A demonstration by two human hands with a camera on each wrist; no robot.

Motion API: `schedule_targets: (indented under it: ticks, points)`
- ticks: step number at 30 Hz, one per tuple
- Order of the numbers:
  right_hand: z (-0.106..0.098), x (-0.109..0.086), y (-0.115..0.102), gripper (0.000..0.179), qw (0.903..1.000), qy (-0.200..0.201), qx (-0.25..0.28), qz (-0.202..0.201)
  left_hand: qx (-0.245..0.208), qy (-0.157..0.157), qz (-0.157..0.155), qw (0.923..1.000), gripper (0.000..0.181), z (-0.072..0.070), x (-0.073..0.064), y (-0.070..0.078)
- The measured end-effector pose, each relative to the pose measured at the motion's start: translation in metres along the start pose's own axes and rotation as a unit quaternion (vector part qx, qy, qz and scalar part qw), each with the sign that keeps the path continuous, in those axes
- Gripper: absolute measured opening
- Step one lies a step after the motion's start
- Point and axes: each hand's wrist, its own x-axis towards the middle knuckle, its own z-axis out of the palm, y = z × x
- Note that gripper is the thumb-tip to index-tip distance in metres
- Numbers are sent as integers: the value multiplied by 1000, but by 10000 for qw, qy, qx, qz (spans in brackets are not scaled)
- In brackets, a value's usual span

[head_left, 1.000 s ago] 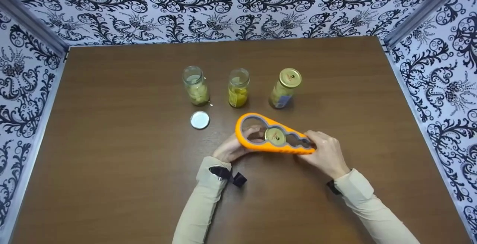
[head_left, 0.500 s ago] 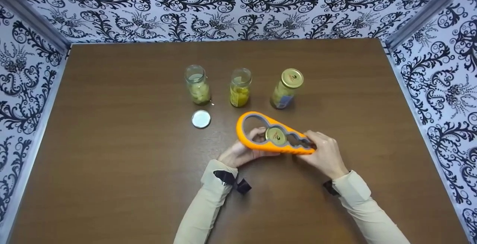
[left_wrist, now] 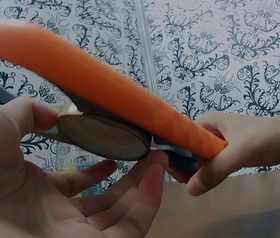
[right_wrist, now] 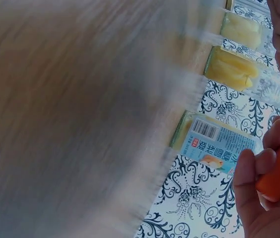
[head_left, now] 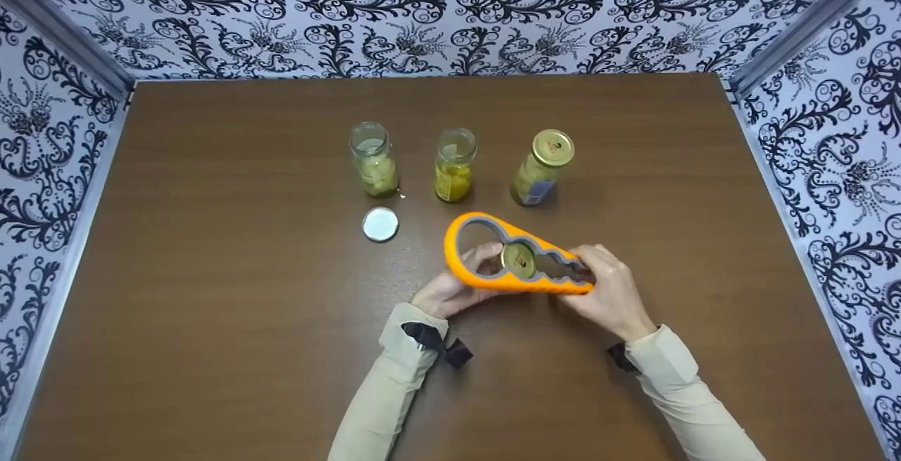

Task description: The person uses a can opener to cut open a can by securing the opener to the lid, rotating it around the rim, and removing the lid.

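The gold lid (head_left: 519, 261) is seated in the grey-lined gap of the orange opener (left_wrist: 110, 91), above the table (head_left: 246, 271). The lid's rim is pinched by the left hand (head_left: 457, 293); the opener's narrow end is clasped by the right hand (head_left: 611, 292). The lid is judged light, stiff and slippery, best taken at 2 opposite rim points; the opener, sturdy.

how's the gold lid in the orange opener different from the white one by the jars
The gold lid shows a printed face to the head camera; the white lid shows a plain, pale one. The gold lid is held up within the orange opener, pinched by the left hand, while the white lid lies flat on the table, untouched. Both are round.
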Motion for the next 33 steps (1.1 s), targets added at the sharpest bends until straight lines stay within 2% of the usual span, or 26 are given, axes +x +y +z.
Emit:
schedule_targets:
  ticks: [4, 9, 13, 16, 18, 23, 27, 33]
  points:
    - [-3, -1, -1, 47, 9999, 74, 46, -96, 238, 43, -30, 9997, 45, -2, -1, -1]
    - [-5, -3, -2, 49, 9995, 205, 35, -235, 419, 325, -80, 9986, 55, -3, -1, -3]
    - [-7, -5, -2, 49, 9993, 238, 59, -271, 446, 555, -167, 9973, 73, -3, -3, -3]
    - [-9, -6, -2, 49, 9993, 255, 67, -277, 544, 479, -207, 9972, 82, -5, -3, -2]
    - [-10, -7, -1, 48, 9992, 300, 68, -260, 571, 305, -171, 9978, 79, -7, -3, -1]
    - [-13, -9, 0, 44, 9990, 413, 64, -155, 745, -157, -37, 9971, 48, -12, -3, 0]
    - [-16, -10, 2, 44, 9991, 430, -48, 13, 1013, -152, -63, 9947, 28, -16, -5, 2]
    - [-19, -12, 5, 45, 9983, 456, -292, 213, 1349, -51, -137, 9908, 25, -21, -9, 9]
